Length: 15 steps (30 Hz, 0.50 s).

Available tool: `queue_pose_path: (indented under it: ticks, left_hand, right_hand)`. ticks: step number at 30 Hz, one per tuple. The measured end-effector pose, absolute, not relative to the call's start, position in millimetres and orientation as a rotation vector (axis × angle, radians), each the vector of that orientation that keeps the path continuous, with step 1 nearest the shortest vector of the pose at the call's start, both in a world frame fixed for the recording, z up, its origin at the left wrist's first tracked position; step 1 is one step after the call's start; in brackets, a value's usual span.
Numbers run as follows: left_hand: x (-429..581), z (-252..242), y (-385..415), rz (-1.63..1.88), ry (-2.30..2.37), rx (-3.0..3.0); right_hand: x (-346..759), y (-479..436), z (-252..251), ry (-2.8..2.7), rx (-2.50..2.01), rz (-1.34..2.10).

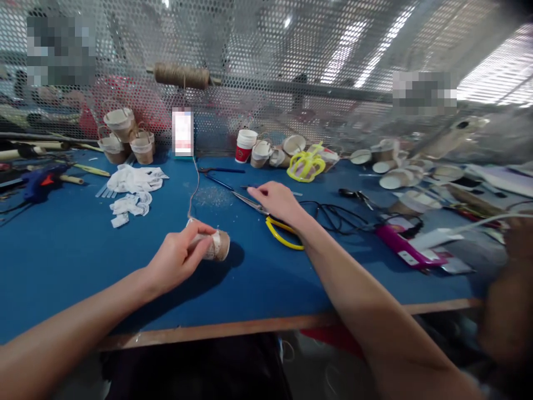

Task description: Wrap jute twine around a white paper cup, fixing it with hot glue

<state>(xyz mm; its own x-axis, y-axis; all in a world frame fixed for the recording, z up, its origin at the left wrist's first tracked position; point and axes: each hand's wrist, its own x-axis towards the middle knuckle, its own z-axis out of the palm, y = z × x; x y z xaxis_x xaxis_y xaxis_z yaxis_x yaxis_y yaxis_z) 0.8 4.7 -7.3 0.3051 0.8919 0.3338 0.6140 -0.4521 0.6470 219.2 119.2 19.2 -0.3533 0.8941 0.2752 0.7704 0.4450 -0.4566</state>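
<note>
My left hand (179, 255) is wrapped round a small burlap-covered cup (224, 246) with a white lace band, tilted on its side above the blue table. A strand of twine (197, 186) runs up from beside that hand. My right hand (275, 200) is low over the table beside the scissors (285, 233) with yellow handles, its fingers curled. A thin dark tip pokes out by its thumb; what the fingers hold, if anything, is hidden. Beyond that hand lies a pair of blue-handled pliers (220, 180).
A twine spool (181, 76) hangs on the mesh. White lace (135, 180) and a blue glue gun (41, 180) lie left. Several covered cups (144, 149), a red paper cup (245, 150) and yellow loops (306, 165) stand behind. A magenta power strip (410, 250) lies right.
</note>
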Motion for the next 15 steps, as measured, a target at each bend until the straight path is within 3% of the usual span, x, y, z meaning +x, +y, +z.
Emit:
queue_pose_path:
  ticks: [2, 4, 6, 11, 15]
  left_hand:
    - [1.8, -10.2, 2.7, 0.965, 1.235, 2.256]
    - [2.9, -12.8, 0.7, 0.967, 1.132, 2.334]
    - [3.4, -14.8, -0.5, 0.954, 1.063, 2.411]
    - [3.6, -15.1, -1.6, 0.968, 0.994, 2.433]
    - [4.3, -10.2, -1.5, 0.998, 1.147, 2.185]
  right_hand:
    - [199.0, 98.8, 24.3, -2.32, -1.301, 0.603]
    - [180.4, 79.2, 26.4, -2.353, -1.062, 1.25]
    - [167.0, 64.8, 24.5, -2.193, -0.931, 1.552]
    - [159.1, 57.2, 13.0, -1.59, -0.945, 1.728]
    - [165.7, 59.6, 13.7, -1.471, -0.914, 1.654]
